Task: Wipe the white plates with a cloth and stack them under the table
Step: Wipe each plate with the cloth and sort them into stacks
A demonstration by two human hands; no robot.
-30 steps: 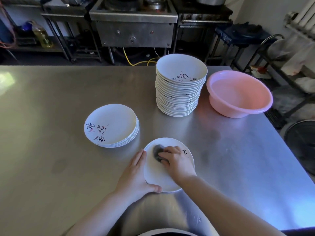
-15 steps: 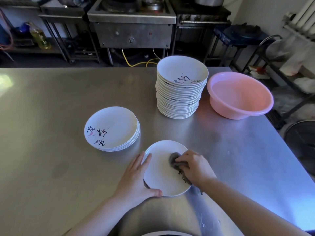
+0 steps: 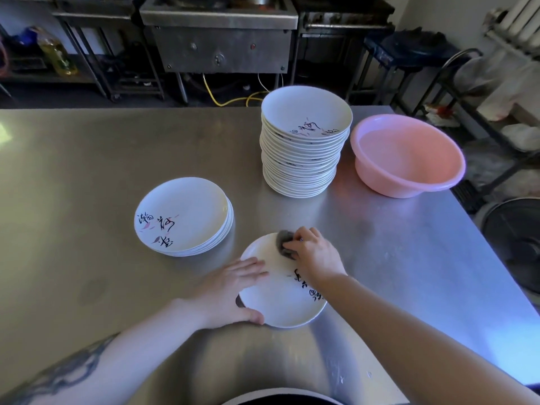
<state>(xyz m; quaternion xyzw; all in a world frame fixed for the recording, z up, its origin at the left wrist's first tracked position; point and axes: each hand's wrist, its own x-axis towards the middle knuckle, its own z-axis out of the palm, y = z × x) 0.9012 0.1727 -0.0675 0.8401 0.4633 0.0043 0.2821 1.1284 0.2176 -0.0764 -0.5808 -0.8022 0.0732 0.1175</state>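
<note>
A white plate [image 3: 280, 299] with black script lies on the steel table [image 3: 87, 176] in front of me. My left hand [image 3: 228, 290] holds its left rim, fingers flat on the plate and thumb at the near edge. My right hand [image 3: 314, 254] grips a grey cloth [image 3: 285, 241] and presses it on the plate's far edge. A short stack of white plates [image 3: 184, 216] sits to the left. A tall stack of white plates [image 3: 304, 141] stands further back.
A pink plastic basin [image 3: 407, 154] sits right of the tall stack, near the table's right edge. Steel kitchen units and a yellow hose [image 3: 230, 99] lie beyond the table. A black round fan [image 3: 517, 244] stands on the floor at right.
My right hand has swept the cloth from the plate's right side up to its far edge. The plate has turned, so its script shows at the right. My left hand's fingers lie further onto the plate.
</note>
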